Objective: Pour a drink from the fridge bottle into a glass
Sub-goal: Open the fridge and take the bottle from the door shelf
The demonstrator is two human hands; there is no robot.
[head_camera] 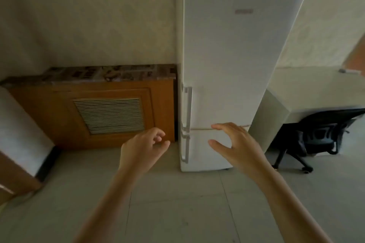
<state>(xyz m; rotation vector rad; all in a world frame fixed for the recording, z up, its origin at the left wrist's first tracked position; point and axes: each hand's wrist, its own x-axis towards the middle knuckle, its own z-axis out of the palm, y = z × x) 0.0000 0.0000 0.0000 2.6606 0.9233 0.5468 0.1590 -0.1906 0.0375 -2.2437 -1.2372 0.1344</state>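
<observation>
Both hands hovering empty before closed fridge (237, 55): left hand (141, 149) loosely curled, right hand (235, 144) splayed wide, neither touching door handles (187, 108).

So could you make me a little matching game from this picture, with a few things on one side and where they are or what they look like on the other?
Things:
1. fridge
2. office chair
3. wooden cabinet
4. left hand

Descriptions:
A. black, tucked under the pale counter on the right
B. white, tall, both doors closed
C. empty, fingers loosely curled
D. brown, with a slatted vent, left of the fridge

Pairs: 1-B, 2-A, 3-D, 4-C
</observation>
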